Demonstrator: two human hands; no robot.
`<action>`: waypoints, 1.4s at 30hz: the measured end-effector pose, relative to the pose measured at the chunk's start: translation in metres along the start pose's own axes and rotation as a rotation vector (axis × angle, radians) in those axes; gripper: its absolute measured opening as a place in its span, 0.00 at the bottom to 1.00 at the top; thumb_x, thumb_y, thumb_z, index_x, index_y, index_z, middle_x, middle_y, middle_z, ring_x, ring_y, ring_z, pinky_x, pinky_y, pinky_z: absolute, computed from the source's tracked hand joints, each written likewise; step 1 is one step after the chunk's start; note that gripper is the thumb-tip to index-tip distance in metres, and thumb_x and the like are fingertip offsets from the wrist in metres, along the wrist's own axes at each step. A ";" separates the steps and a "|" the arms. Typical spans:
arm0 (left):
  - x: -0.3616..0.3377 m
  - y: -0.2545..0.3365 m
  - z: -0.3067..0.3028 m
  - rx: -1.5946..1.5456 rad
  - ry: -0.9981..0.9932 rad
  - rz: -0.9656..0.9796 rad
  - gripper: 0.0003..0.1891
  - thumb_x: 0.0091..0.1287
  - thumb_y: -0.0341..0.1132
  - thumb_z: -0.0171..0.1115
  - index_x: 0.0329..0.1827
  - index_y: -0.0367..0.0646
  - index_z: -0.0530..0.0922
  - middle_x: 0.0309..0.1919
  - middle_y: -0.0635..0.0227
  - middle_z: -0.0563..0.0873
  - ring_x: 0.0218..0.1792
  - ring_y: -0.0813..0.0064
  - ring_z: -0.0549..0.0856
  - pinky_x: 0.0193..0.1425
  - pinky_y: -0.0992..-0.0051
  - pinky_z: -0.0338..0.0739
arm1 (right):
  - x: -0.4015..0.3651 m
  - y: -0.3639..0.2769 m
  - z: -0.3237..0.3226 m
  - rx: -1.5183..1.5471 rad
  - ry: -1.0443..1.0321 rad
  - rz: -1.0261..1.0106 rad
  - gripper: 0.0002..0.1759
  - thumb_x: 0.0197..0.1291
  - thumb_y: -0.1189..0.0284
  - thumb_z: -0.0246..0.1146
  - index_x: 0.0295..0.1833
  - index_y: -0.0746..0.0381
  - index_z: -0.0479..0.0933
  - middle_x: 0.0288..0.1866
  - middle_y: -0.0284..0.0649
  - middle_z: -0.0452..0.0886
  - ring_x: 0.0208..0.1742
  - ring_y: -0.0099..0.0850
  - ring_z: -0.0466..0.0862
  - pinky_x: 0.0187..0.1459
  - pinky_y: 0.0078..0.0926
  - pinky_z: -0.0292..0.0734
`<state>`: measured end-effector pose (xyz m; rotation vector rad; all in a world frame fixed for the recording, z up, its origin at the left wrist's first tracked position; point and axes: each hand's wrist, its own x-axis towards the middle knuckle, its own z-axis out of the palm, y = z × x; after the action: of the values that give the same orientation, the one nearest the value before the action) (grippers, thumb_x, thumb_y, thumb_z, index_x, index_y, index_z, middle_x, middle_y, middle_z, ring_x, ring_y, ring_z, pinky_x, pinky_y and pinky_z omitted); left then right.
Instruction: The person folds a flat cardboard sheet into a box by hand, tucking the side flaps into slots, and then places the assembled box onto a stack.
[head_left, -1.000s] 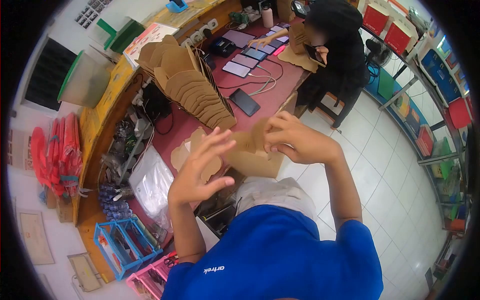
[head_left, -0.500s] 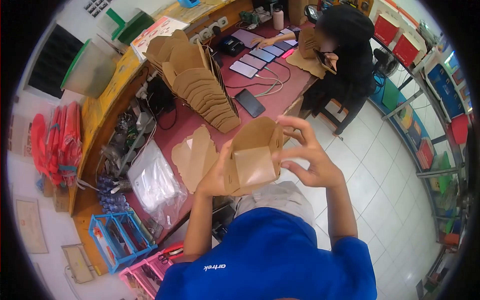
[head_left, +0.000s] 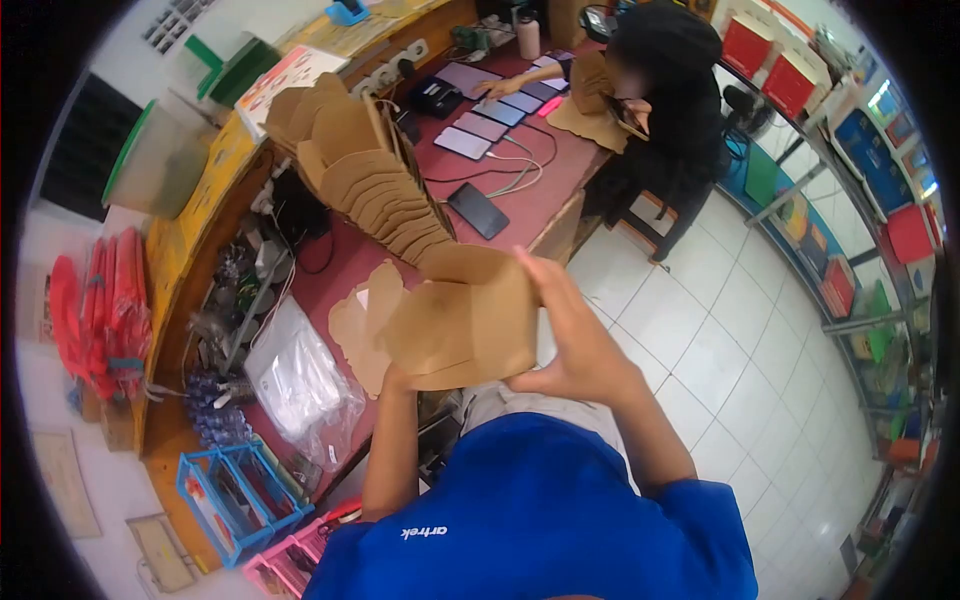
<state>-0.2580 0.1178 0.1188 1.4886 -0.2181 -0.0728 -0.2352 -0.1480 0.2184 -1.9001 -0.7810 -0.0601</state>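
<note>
A brown cardboard box is held up in front of the chest, above the near edge of the red table and over the lap. The right hand is laid against the box's right side, with the fingers kept together and nearly straight along the wall and the thumb tucked under the lower edge, so that the box is clasped. Of the left hand only the heel and wrist can be seen below the box's lower left corner; it is touched there by the box, but how far the fingers are opened cannot be told, since they are hidden behind the cardboard. Half a second earlier the box was held more upright with its open mouth shown, the right fingers were spread and lifted off it, and the left fingers were seen gripping its left wall; since then the box has been tipped over and the right hand closed flat onto it. Flat cardboard blanks are seen on the table just left of the box, and a row of finished boxes is stacked farther along it. One phone is lying by itself, and a co-worker in black is seated at the far end. The white word "artrek" can be read on the blue shirt (upside down from this view).
</note>
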 end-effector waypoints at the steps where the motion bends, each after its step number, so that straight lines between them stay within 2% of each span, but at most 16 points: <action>1: 0.003 -0.005 0.000 0.012 0.047 0.026 0.47 0.65 0.50 0.72 0.83 0.46 0.57 0.74 0.60 0.72 0.75 0.65 0.71 0.78 0.63 0.68 | 0.002 -0.007 0.003 -0.006 0.010 0.007 0.66 0.38 0.68 0.84 0.83 0.63 0.53 0.75 0.51 0.67 0.74 0.46 0.72 0.70 0.38 0.72; 5: 0.008 -0.024 -0.001 0.118 0.258 0.106 0.42 0.71 0.51 0.67 0.82 0.46 0.58 0.75 0.60 0.72 0.75 0.64 0.72 0.78 0.62 0.69 | 0.005 -0.012 0.015 0.038 0.161 -0.081 0.64 0.37 0.67 0.86 0.81 0.63 0.57 0.73 0.51 0.70 0.71 0.44 0.76 0.67 0.37 0.76; 8: 0.008 -0.041 -0.008 0.155 0.331 0.121 0.39 0.74 0.51 0.65 0.82 0.46 0.59 0.75 0.60 0.72 0.75 0.63 0.72 0.78 0.62 0.69 | 0.001 -0.005 0.020 0.260 0.193 -0.073 0.62 0.35 0.71 0.85 0.79 0.64 0.60 0.72 0.51 0.72 0.71 0.49 0.73 0.71 0.41 0.70; 10: 0.010 -0.052 -0.013 -0.672 0.072 0.280 0.29 0.83 0.52 0.48 0.81 0.47 0.62 0.77 0.60 0.71 0.75 0.60 0.73 0.77 0.58 0.72 | -0.001 -0.002 0.021 0.147 0.212 -0.107 0.62 0.36 0.67 0.88 0.77 0.64 0.61 0.72 0.51 0.73 0.72 0.44 0.78 0.69 0.40 0.78; 11: 0.010 -0.057 -0.014 -0.673 0.070 0.281 0.29 0.83 0.52 0.48 0.81 0.47 0.62 0.77 0.60 0.71 0.75 0.60 0.73 0.77 0.58 0.72 | -0.001 0.000 0.023 0.145 0.213 -0.108 0.62 0.36 0.67 0.88 0.77 0.64 0.61 0.72 0.51 0.73 0.72 0.44 0.78 0.69 0.40 0.78; 13: 0.014 -0.058 -0.011 -0.541 0.302 0.155 0.34 0.77 0.48 0.63 0.81 0.46 0.63 0.76 0.60 0.71 0.74 0.61 0.74 0.75 0.59 0.73 | 0.000 0.004 0.028 0.214 0.291 -0.157 0.61 0.35 0.65 0.89 0.75 0.64 0.62 0.70 0.52 0.74 0.71 0.45 0.78 0.68 0.42 0.79; 15: 0.019 -0.055 -0.008 -0.365 0.351 0.131 0.35 0.75 0.48 0.64 0.81 0.46 0.63 0.76 0.60 0.72 0.74 0.62 0.74 0.75 0.60 0.73 | 0.001 0.006 0.029 0.178 0.313 -0.163 0.59 0.35 0.64 0.89 0.74 0.64 0.64 0.69 0.53 0.75 0.70 0.46 0.79 0.67 0.42 0.80; 20: 0.012 -0.045 0.010 -0.162 0.224 0.132 0.37 0.72 0.46 0.68 0.81 0.45 0.63 0.76 0.60 0.72 0.74 0.62 0.74 0.75 0.60 0.73 | -0.001 0.005 0.031 -0.028 0.411 -0.208 0.52 0.33 0.60 0.90 0.66 0.64 0.73 0.65 0.56 0.79 0.62 0.47 0.84 0.60 0.41 0.82; 25: -0.006 -0.028 0.008 -0.094 0.059 0.119 0.40 0.69 0.44 0.72 0.81 0.44 0.62 0.75 0.60 0.73 0.73 0.62 0.74 0.74 0.61 0.73 | -0.001 0.010 0.044 -0.023 0.410 -0.214 0.48 0.33 0.60 0.90 0.62 0.65 0.77 0.65 0.58 0.79 0.63 0.50 0.84 0.62 0.42 0.82; 27: -0.017 -0.022 0.001 -0.082 0.005 0.115 0.41 0.68 0.43 0.73 0.81 0.44 0.62 0.75 0.60 0.73 0.73 0.62 0.74 0.74 0.61 0.73 | 0.004 0.009 0.051 -0.016 0.386 -0.225 0.48 0.34 0.61 0.88 0.63 0.64 0.75 0.62 0.58 0.81 0.60 0.49 0.85 0.60 0.42 0.82; 32: -0.036 -0.004 -0.037 -0.078 -0.067 0.164 0.43 0.66 0.41 0.77 0.81 0.44 0.62 0.74 0.60 0.73 0.73 0.63 0.74 0.74 0.61 0.73 | 0.015 0.027 0.079 0.238 0.261 -0.187 0.53 0.36 0.67 0.86 0.72 0.61 0.70 0.71 0.53 0.71 0.70 0.45 0.77 0.69 0.42 0.73; 34: -0.044 0.000 -0.060 -0.045 -0.130 -0.093 0.54 0.52 0.38 0.86 0.80 0.40 0.62 0.73 0.59 0.74 0.73 0.63 0.74 0.75 0.61 0.69 | 0.024 0.026 0.092 0.223 0.215 -0.190 0.52 0.36 0.67 0.86 0.72 0.60 0.70 0.70 0.53 0.72 0.69 0.44 0.77 0.67 0.42 0.74; 35: -0.049 0.003 -0.069 -0.029 -0.149 -0.148 0.54 0.51 0.39 0.87 0.80 0.40 0.62 0.73 0.59 0.74 0.73 0.62 0.74 0.75 0.61 0.69 | 0.029 0.024 0.097 0.208 0.180 -0.189 0.52 0.36 0.67 0.86 0.71 0.60 0.71 0.70 0.53 0.72 0.68 0.44 0.78 0.66 0.42 0.74; 37: -0.050 0.016 -0.084 0.023 -0.132 -0.060 0.55 0.50 0.40 0.87 0.81 0.40 0.62 0.73 0.58 0.74 0.73 0.62 0.73 0.75 0.61 0.69 | 0.043 0.018 0.103 0.174 0.129 -0.179 0.55 0.37 0.66 0.86 0.74 0.60 0.67 0.69 0.52 0.73 0.68 0.43 0.77 0.66 0.42 0.73; 40: -0.039 0.048 -0.111 0.142 -0.103 0.107 0.57 0.49 0.41 0.88 0.81 0.39 0.61 0.73 0.58 0.73 0.73 0.62 0.73 0.76 0.61 0.68 | 0.066 0.007 0.107 0.390 0.056 -0.126 0.60 0.38 0.63 0.86 0.77 0.64 0.61 0.68 0.51 0.74 0.68 0.43 0.77 0.66 0.38 0.73; 42: -0.025 0.076 -0.128 0.229 -0.087 0.215 0.58 0.48 0.42 0.88 0.81 0.39 0.61 0.73 0.57 0.73 0.73 0.61 0.73 0.76 0.60 0.67 | 0.080 -0.015 0.104 0.379 -0.014 -0.018 0.68 0.38 0.64 0.86 0.82 0.65 0.51 0.70 0.48 0.71 0.70 0.40 0.73 0.69 0.38 0.70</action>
<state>-0.2648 0.2543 0.1834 1.6821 -0.4683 0.0621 -0.2108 -0.0180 0.2119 -1.5359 -0.7592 0.0848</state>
